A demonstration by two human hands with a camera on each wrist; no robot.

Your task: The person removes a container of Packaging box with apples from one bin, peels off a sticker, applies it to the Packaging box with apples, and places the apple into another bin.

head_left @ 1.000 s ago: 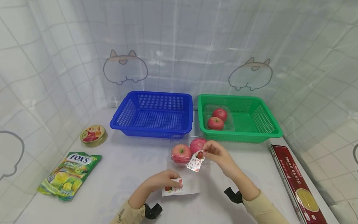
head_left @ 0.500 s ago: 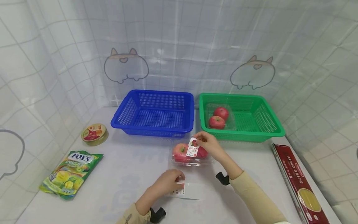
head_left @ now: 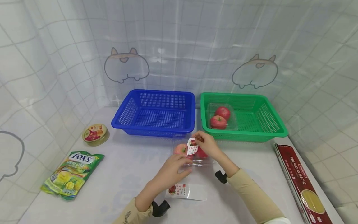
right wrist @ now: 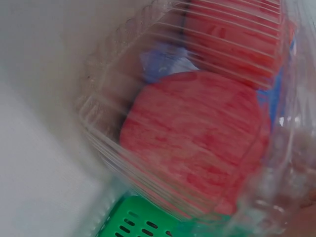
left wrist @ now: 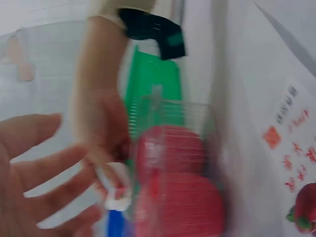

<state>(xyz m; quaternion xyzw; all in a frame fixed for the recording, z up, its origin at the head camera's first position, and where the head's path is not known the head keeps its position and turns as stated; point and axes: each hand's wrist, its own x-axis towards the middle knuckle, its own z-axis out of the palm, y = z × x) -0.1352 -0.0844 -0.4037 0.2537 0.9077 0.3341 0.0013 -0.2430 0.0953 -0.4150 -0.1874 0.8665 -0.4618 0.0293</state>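
Observation:
A clear plastic clamshell point(head_left: 193, 157) with two red apples lies on the white table in front of the baskets. My right hand point(head_left: 199, 142) pinches a small fruit label point(head_left: 192, 146) just over the box's top. Straight fingers of my left hand point(head_left: 180, 161) touch the box's near left side. In the left wrist view the left hand point(left wrist: 34, 182) is spread open beside the clamshell point(left wrist: 177, 182). The right wrist view is filled by an apple point(right wrist: 197, 143) behind ribbed plastic. A label backing sheet point(head_left: 186, 191) lies on the table near my left wrist.
Behind stand a blue basket point(head_left: 126, 116) and a green basket point(head_left: 275, 124) holding another clamshell of apples point(head_left: 222, 116). A round candy tin point(head_left: 95, 134) and a green Fox's bag point(head_left: 72, 174) lie at left. A red spaghetti box point(head_left: 300, 183) lies at right.
My left hand has let go of the backing sheet and moved up to the clamshell. My right hand has carried the label from the box's front to over its top.

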